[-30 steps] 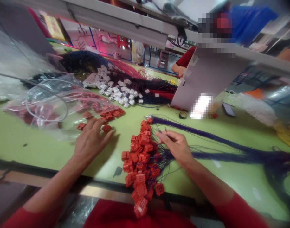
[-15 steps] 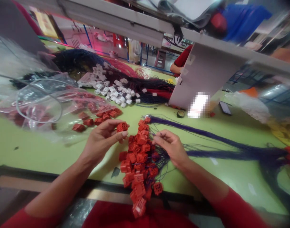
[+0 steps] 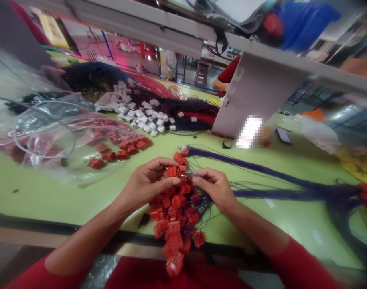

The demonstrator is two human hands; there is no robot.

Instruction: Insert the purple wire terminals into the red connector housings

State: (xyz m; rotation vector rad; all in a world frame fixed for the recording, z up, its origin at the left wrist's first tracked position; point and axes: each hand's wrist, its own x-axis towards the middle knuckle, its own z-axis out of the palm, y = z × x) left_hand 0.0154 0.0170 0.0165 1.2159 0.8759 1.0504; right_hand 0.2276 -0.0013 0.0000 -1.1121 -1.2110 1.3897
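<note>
Neatly, the left hand (image 3: 147, 186) is curled around a red plastic connector (image 3: 174, 171), thumb and fingertips bracing its body from both sides, so the grid-like housing sits firm and in plain view above the heap; the right hand (image 3: 215, 186) is nearly closed, its thumb and forefinger pinching what look like thin purple wires (image 3: 261, 170) just beside that connector, though the exact wire ends are too fine to tell; working so close together, with the wrists low, gives both hands a short, steady span between them; beneath them lies a tangled pile of red connectors (image 3: 171, 212) on wire ends, spilling toward the near edge of the green tabletop (image 3: 51, 196); the long purple bundle fans out to the right; on the left, loose red connectors (image 3: 109, 155) lie on and beside a clear plastic bag (image 3: 51, 140), within easy reach; farther off, white connectors (image 3: 138, 116) lie among dark and red wires; a co-worker's arm (image 3: 219, 84) shows beyond the upright panel (image 3: 255, 92).
</note>
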